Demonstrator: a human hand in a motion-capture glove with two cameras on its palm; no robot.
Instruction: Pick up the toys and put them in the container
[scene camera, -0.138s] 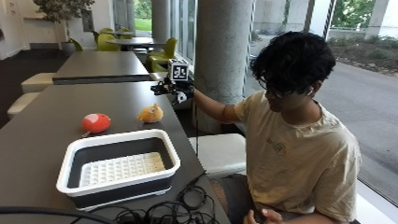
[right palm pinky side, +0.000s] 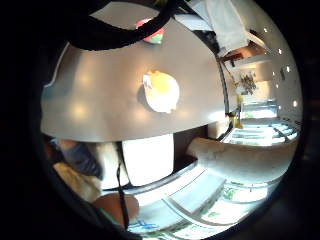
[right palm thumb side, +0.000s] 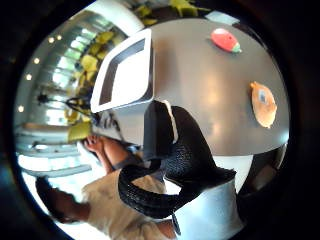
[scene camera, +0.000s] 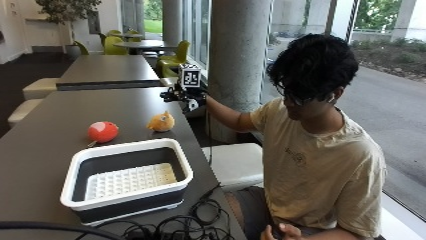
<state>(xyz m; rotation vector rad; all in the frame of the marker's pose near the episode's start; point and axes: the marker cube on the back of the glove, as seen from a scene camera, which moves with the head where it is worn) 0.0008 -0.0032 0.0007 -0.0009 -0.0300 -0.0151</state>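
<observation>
A yellow-orange plush toy (scene camera: 161, 121) lies near the table's right edge, with a round red toy (scene camera: 102, 131) to its left. Nearer the front stands the white-rimmed dark container (scene camera: 126, 146), nothing in it. My gloved right hand (scene camera: 183, 95) hovers in the air just beyond and above the yellow toy, holding nothing, its fingers loosely curled. In the little finger side palm view the yellow toy (right palm pinky side: 161, 91) lies below the palm on the grey table, the red toy (right palm pinky side: 151, 31) farther off. The thumb side palm view shows a curled glove finger (right palm thumb side: 172, 160), the container (right palm thumb side: 150, 65), the red toy (right palm thumb side: 225, 40) and the yellow toy (right palm thumb side: 263, 104).
Black cables (scene camera: 180, 225) lie tangled at the table's front corner. A white bench seat (scene camera: 236, 162) stands beside the table, and a concrete column (scene camera: 239, 60) rises behind the hand. A second table (scene camera: 106, 70) stands farther back.
</observation>
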